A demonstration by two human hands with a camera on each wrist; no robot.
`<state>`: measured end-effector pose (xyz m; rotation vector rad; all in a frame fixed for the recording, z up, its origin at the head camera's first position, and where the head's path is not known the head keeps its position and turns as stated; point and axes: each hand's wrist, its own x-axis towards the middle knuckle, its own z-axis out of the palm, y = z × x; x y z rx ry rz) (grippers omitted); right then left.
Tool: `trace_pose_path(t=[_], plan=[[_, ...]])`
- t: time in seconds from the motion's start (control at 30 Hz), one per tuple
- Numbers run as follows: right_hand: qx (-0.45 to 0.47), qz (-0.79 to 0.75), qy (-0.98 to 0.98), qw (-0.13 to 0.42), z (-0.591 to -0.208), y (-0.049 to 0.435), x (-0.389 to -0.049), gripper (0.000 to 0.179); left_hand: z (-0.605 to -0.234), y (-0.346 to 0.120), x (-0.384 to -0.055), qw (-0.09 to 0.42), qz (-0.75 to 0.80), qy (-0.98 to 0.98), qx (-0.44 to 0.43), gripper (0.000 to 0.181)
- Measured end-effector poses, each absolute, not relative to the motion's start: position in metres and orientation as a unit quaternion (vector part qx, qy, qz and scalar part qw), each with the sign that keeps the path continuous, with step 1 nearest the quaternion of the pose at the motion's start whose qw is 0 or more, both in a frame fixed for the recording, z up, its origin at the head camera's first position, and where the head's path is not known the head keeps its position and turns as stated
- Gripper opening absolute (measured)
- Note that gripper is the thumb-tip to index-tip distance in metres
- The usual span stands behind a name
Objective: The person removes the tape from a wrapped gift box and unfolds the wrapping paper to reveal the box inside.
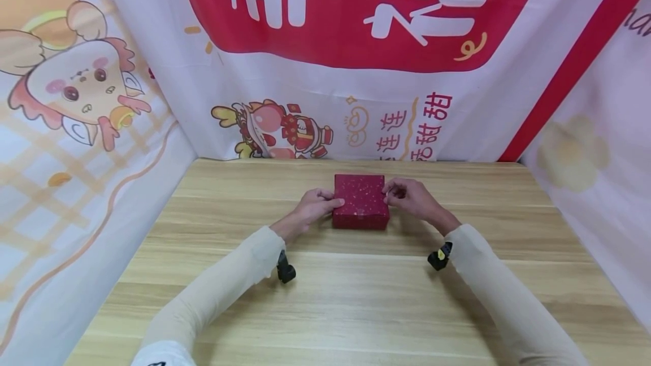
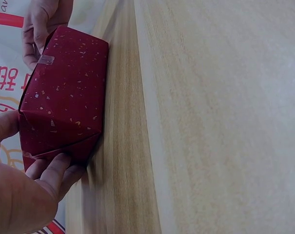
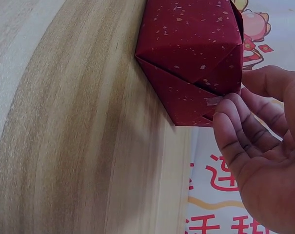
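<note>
A box wrapped in dark red speckled paper [image 1: 359, 194] sits near the back of the wooden table. At its left end, my left hand [image 1: 314, 208] holds it, thumb on the top edge and fingers against the folded end. My right hand [image 1: 413, 197] grips the opposite end. In the right wrist view, the right fingertips [image 3: 226, 127] press by a small piece of clear tape [image 3: 214, 101] on the folded paper, with the thumb at the top edge. Another strip of tape [image 2: 46, 59] shows on the long side in the left wrist view.
The wood-grain table [image 1: 356, 304] stretches in front of the box. A printed cloth [image 1: 325, 89] hangs behind the table's back edge, and further printed cloths stand at the left and right. Small black devices [image 1: 286, 271] are strapped to both wrists.
</note>
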<state>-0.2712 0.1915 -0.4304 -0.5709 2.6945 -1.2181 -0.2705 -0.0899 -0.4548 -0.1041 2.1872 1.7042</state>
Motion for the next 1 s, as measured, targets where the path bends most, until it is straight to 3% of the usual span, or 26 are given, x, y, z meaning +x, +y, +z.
trace_pose_path(t=[0.63,0.87,1.0], plan=[[-0.183,-0.406,0.893,0.071,-0.4314,0.1938,-0.2738,0.014,-0.4553,-0.0893,-0.2704,0.185,0.598,0.779,-0.04,0.045],[-0.194,-0.451,0.866,0.097,-0.4333,0.1988,-0.2774,0.026,-0.4551,-0.0894,-0.2708,0.187,0.597,0.779,-0.044,0.045],[-0.206,-0.45,0.864,0.092,-0.436,0.2006,-0.2802,0.024,-0.4545,-0.0896,-0.2709,0.187,0.598,0.778,-0.042,0.045]])
